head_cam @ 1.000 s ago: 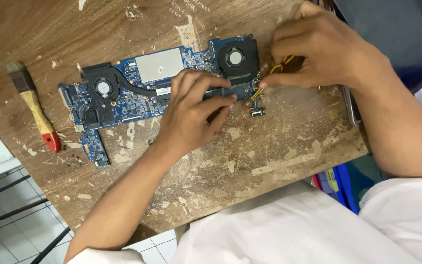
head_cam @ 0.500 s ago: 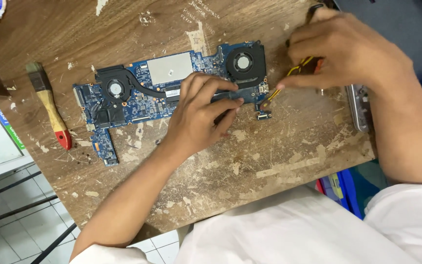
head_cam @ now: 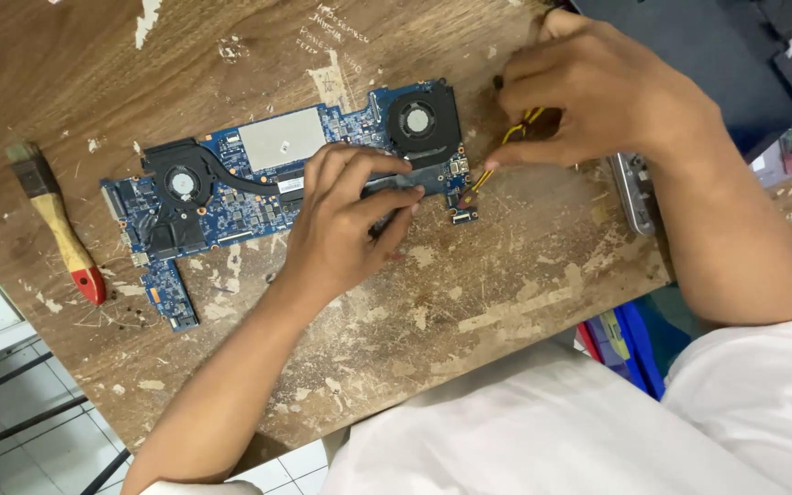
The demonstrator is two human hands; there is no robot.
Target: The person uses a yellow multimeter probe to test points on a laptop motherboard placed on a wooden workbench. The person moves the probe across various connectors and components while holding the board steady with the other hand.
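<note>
Blue laptop motherboard [head_cam: 231, 197] lies flat on the worn wooden table [head_cam: 524, 302], long axis running left to right, slightly tilted. Two round black fans on it: left fan [head_cam: 181, 181] near the board's left end, right fan [head_cam: 419, 121] at its upper right corner; a silver shield plate [head_cam: 281, 139] sits between them. Left hand [head_cam: 346, 225] rests palm-down on the board's right half, fingers [head_cam: 373, 170] spread and pressing on a dark strip just below the right fan. Right hand [head_cam: 602, 92] hovers just beyond the board's right edge, fingers pinched together on a thin bundle of yellow and red wires [head_cam: 506, 147] that runs down to a small connector at the board's right edge. Paintbrush with wooden handle and red tip [head_cam: 61, 234] lies well apart to the left. Grey metal bracket [head_cam: 632, 192] lies under the right wrist.
</note>
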